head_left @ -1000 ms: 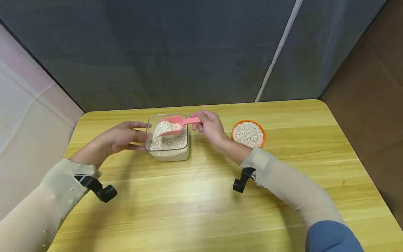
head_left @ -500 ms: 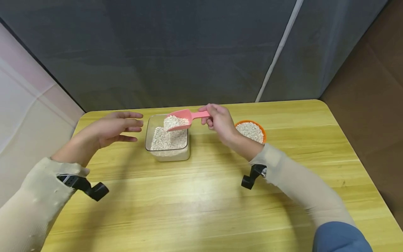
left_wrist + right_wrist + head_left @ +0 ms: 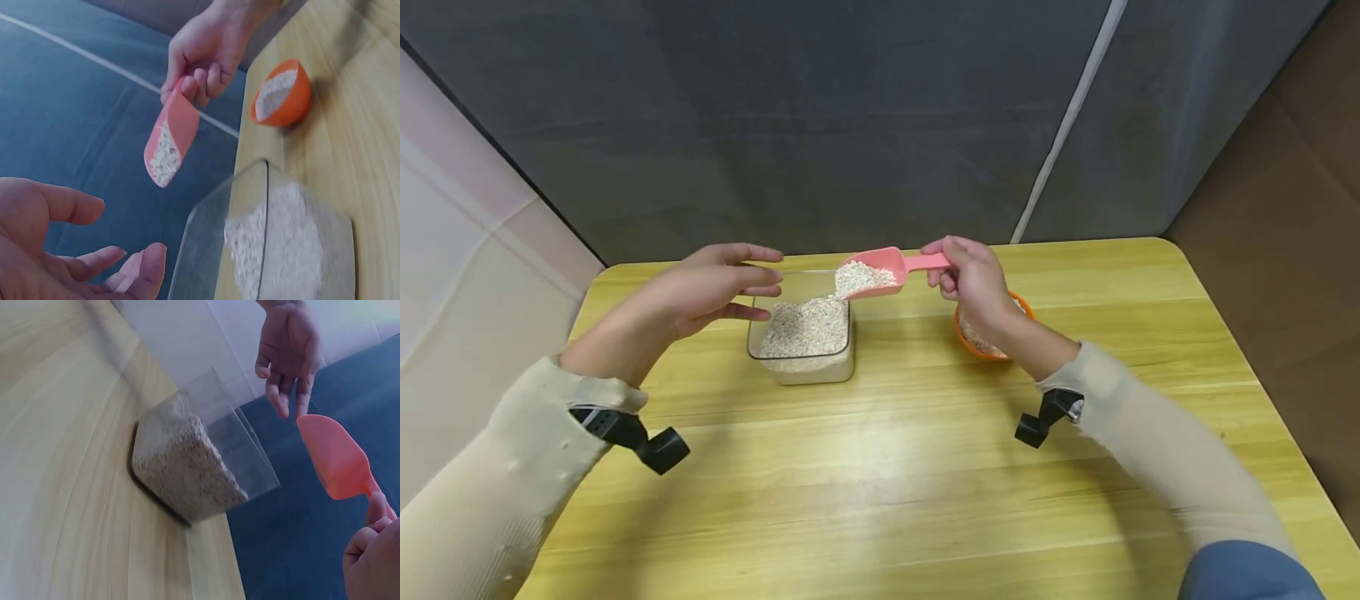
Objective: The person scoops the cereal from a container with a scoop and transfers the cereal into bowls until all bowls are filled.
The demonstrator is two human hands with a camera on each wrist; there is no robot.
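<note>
My right hand pinches the handle of a pink scoop heaped with pale grain, held in the air over the right rim of a clear square container half full of the same grain. In the left wrist view the scoop hangs above the container. My left hand hovers with fingers straight just above the container's left rim, touching nothing. An orange bowl of grain sits partly hidden behind my right wrist; the left wrist view shows the bowl in full.
The yellow wooden table has a rounded far right corner and a dark drop beyond its right edge. A grey curtain hangs right behind the table. A pale wall stands to the left.
The right hand lifted the loaded scoop out of the container and carried it up and right. The left hand let go of the container's side, rose and moved right over its rim.
</note>
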